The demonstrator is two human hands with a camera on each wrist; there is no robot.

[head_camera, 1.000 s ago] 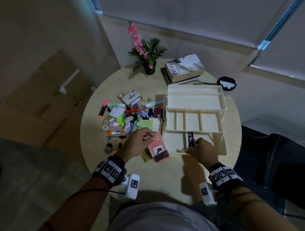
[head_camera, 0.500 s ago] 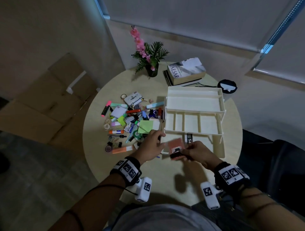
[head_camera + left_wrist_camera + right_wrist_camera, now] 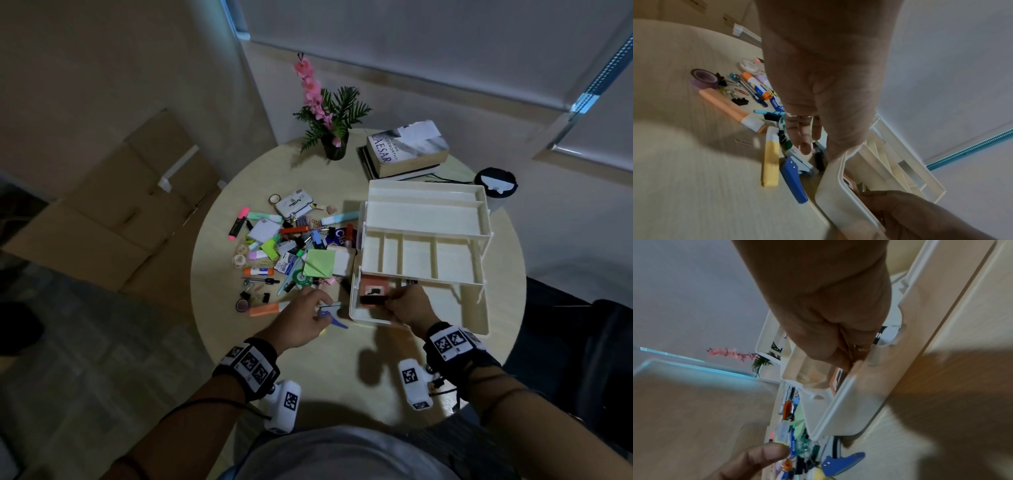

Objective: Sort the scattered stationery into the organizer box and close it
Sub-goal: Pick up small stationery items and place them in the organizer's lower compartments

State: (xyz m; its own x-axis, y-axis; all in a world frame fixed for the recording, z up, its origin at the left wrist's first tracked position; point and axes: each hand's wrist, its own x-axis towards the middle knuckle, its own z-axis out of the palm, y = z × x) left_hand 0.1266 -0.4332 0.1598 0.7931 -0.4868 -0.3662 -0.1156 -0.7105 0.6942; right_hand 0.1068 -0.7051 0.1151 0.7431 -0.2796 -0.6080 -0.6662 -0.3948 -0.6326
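Observation:
The cream organizer box (image 3: 424,236) stands open in tiers on the right of the round table (image 3: 342,363). My right hand (image 3: 394,301) reaches into its bottom tray at the left end and pinches an orange packet (image 3: 373,287) by its black end. In the right wrist view the curled fingers (image 3: 851,356) press the packet (image 3: 836,379) against the tray's front wall. My left hand (image 3: 310,303) hovers just left of the box with straight fingers (image 3: 805,142), holding nothing, above a blue-handled tool (image 3: 793,178) and a yellow highlighter (image 3: 770,157). The stationery pile (image 3: 291,250) lies beyond it.
An orange highlighter (image 3: 263,309), a purple tape roll (image 3: 704,78) and a glue stick (image 3: 258,271) lie at the pile's near left. A potted plant (image 3: 334,137), stacked books (image 3: 407,150) and a black round object (image 3: 495,183) sit at the table's back. Cardboard boxes (image 3: 102,222) lie on the floor at left.
The orange packet passed from my left hand to my right, which carried it into the box's bottom tray. My left hand drew back to the items beside the box.

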